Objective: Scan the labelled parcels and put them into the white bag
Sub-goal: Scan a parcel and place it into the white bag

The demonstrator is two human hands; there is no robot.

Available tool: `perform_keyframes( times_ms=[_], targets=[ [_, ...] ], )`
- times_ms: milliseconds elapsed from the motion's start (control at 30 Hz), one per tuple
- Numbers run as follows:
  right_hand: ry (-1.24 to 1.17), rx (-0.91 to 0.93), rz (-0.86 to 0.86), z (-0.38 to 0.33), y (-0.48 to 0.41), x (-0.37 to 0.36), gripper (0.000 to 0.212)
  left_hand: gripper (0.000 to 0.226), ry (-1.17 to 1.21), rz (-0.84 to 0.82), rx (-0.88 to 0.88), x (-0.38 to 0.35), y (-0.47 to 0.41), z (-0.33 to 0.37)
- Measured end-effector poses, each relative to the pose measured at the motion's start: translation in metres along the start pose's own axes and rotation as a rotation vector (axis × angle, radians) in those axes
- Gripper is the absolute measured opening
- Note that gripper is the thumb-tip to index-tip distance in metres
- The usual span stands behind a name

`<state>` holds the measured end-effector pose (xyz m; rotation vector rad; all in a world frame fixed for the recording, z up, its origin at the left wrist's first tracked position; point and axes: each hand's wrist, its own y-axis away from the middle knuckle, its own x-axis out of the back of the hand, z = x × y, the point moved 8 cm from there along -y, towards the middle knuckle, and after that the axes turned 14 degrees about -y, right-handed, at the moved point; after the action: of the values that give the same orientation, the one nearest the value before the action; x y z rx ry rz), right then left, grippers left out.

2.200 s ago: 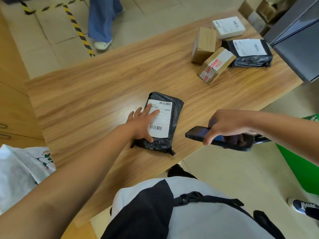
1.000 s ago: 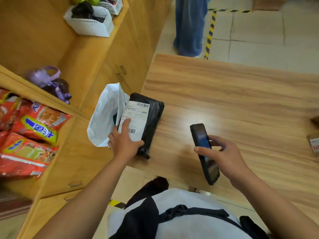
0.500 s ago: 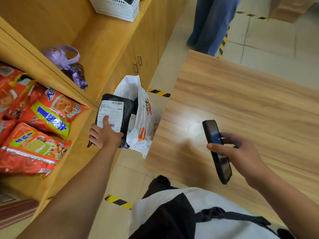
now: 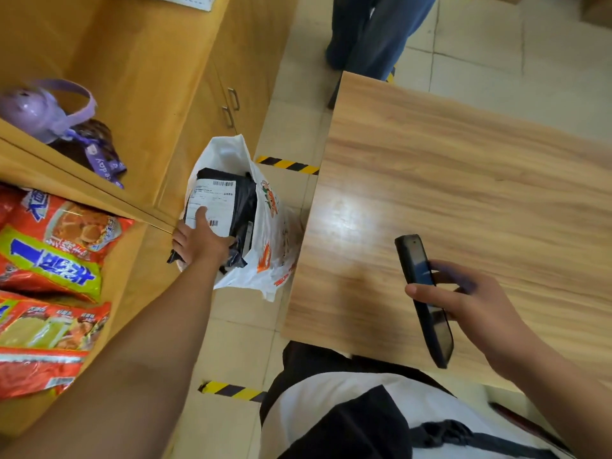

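Parcel (image 4: pixel 244 197) in black wrap, with a white label (image 4: pixel 212 200) facing up, lies partway inside the open mouth of the white bag (image 4: pixel 265 233). The bag stands on the tiled floor (image 4: pixel 238 339) between the wooden cupboard (image 4: pixel 198 94) and the bench (image 4: pixel 463 177). The left hand (image 4: pixel 202 243) has its grip closed round the near end of the parcel, thumb pressed flat on the label beside a barcode. The right hand (image 4: pixel 477 303) hovers over the near edge of the bench, its grip closed on a dark scanner (image 4: pixel 412 260), forefinger laid across the screen. Red snack packets (image 4: pixel 49 260) fill a shelf at the left, with a purple item (image 4: pixel 39 111) on the shelf above. Yellow-and-black tape (image 4: pixel 288 164) marks the floor behind the bag, and someone's jeans-clad legs (image 4: pixel 374 31) stand past the bench's far corner.
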<state>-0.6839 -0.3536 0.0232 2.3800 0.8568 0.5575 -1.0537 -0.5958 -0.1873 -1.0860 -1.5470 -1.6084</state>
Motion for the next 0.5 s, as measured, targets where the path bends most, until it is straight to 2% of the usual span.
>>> perform_keyframes(
  times_ms=[133,267,367,500],
  targets=[
    [0.004,-0.007,0.056,0.004,0.002,0.006,0.088,0.058,-0.173,-0.196,-0.056,-0.026,-0.011,-0.006],
    [-0.06,-0.007,0.042,0.002,-0.001,0.005,0.069,0.048,-0.104,-0.129,-0.048,-0.016,-0.01,-0.006],
    [-0.088,-0.005,0.03,0.003,-0.006,0.003,0.074,0.044,-0.06,-0.154,-0.104,-0.011,0.001,0.005],
    [-0.129,0.019,0.003,-0.002,-0.004,0.006,0.077,0.038,0.191,-0.09,-0.154,0.004,0.028,0.032]
  ],
)
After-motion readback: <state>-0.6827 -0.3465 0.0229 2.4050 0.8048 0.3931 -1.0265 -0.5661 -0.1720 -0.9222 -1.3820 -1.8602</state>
